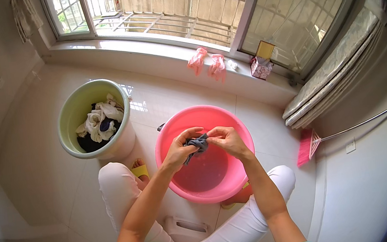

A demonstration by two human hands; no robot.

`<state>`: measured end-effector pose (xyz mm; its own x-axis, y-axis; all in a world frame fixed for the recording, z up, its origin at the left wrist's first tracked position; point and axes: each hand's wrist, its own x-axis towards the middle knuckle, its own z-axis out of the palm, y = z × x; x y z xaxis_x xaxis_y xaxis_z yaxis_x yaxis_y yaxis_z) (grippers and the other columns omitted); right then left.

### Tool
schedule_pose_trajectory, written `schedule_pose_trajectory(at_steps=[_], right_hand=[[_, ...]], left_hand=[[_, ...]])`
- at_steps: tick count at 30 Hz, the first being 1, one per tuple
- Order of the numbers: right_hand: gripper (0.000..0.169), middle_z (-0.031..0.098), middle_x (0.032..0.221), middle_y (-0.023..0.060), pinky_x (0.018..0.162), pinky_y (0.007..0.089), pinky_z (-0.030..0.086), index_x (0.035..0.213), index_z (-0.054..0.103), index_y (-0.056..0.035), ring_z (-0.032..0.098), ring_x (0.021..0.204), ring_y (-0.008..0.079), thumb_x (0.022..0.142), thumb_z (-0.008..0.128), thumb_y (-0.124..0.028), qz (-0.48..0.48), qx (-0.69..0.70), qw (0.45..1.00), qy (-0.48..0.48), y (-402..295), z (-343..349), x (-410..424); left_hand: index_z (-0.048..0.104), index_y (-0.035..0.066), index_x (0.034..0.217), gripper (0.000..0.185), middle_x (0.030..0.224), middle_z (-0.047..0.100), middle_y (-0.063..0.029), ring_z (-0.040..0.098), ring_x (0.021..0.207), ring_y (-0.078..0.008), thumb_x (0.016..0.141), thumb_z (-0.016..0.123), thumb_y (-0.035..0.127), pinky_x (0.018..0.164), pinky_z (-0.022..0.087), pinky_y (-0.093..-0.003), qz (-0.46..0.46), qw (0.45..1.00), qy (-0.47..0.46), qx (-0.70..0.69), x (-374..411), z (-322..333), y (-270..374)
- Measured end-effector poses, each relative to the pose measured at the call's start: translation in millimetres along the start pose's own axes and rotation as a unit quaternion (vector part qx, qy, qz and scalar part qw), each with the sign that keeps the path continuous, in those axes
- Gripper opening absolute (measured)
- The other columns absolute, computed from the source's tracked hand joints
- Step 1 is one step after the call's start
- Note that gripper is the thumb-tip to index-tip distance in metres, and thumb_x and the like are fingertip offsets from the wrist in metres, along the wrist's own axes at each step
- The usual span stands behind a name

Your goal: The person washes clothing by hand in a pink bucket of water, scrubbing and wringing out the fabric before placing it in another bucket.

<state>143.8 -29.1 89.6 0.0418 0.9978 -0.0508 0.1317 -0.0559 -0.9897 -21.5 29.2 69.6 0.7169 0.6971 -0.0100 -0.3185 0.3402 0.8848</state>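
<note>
Both my hands are raised over a round pink plastic basin (pixel 166 134) that stands on the floor between my feet. My left hand (pixel 182 149) holds a small bunched dark grey cloth (pixel 198 143), with its thumb pressed on the fabric. At the cloth's right side, the thumb and fingertips of my right hand (pixel 228 141) pinch its edge. Shallow, murky liquid (pixel 201 176) lies in the bottom of the basin. What the cloth is cannot be told, as it is crumpled and partly covered by my fingers.
A pale green bucket (pixel 63 131) with white and dark clothes (pixel 98 122) stands on the left. Pink rubber gloves (pixel 217 66) and a patterned box (pixel 261 67) rest on the window ledge. A pink broom (pixel 306 146) leans at the right wall near a curtain (pixel 335 66). Below me is a plastic stool (pixel 185 229).
</note>
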Motion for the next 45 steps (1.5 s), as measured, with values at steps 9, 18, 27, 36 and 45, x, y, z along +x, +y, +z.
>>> schedule_pose_trajectory(at_steps=[9, 18, 27, 36, 45], right_hand=[[0.004, 0.051, 0.067, -0.0016, 0.055, 0.0183, 0.037, 0.075, 0.053, -0.0042, 0.045, 0.061, 0.0045, 0.078, 0.052, -0.007, -0.018, 0.124, 0.98, 0.156, 3, -18, 2], [0.008, 0.051, 0.066, -0.0017, 0.054, 0.0178, 0.037, 0.075, 0.054, -0.0043, 0.044, 0.058, 0.0047, 0.079, 0.051, -0.01, -0.059, 0.1, 0.958, 0.264, 4, -25, 4], [0.006, 0.053, 0.066, -0.0014, 0.055, 0.017, 0.038, 0.077, 0.056, -0.0036, 0.047, 0.062, 0.0043, 0.078, 0.053, -0.008, -0.039, 0.153, 0.977, 0.144, -12, -9, -2], [0.008, 0.051, 0.064, 0.0027, 0.055, 0.021, 0.039, 0.084, 0.05, -0.0022, 0.048, 0.059, 0.0084, 0.082, 0.046, -0.009, -0.095, -0.043, 0.973, 0.208, 11, -12, 2], [0.014, 0.05, 0.058, 0.0085, 0.046, 0.0254, 0.039, 0.078, 0.048, -0.002, 0.047, 0.048, 0.0151, 0.082, 0.045, -0.015, -0.143, -0.199, 0.955, 0.165, -4, 51, -7]], left_hand=[[0.054, 0.002, 0.09, 0.023, 0.07, 0.054, -0.0028, 0.052, 0.063, -0.0096, 0.067, 0.056, -0.002, 0.06, 0.043, -0.0219, -0.004, 0.972, 0.062, 0.228, 2, -13, -3], [0.057, -0.001, 0.075, 0.008, 0.077, 0.057, -0.0056, 0.053, 0.07, -0.0122, 0.069, 0.053, -0.005, 0.065, 0.042, -0.0238, 0.032, 0.998, 0.061, 0.016, 7, -24, -6], [0.044, 0.003, 0.109, 0.039, 0.088, 0.053, -0.0078, 0.05, 0.079, -0.0113, 0.075, 0.057, 0.018, 0.067, 0.041, -0.0227, -0.04, 0.981, -0.051, 0.182, 3, -8, -3], [0.054, 0.003, 0.084, 0.017, 0.071, 0.056, -0.0024, 0.053, 0.058, -0.0083, 0.075, 0.057, 0.017, 0.05, 0.043, -0.0202, -0.12, 0.991, 0.056, -0.001, 10, -16, -13], [0.051, 0.007, 0.079, 0.018, 0.068, 0.052, 0.0004, 0.051, 0.058, -0.0085, 0.083, 0.044, 0.023, 0.051, 0.043, -0.0219, -0.098, 0.959, 0.14, -0.226, 16, 0, -50]])
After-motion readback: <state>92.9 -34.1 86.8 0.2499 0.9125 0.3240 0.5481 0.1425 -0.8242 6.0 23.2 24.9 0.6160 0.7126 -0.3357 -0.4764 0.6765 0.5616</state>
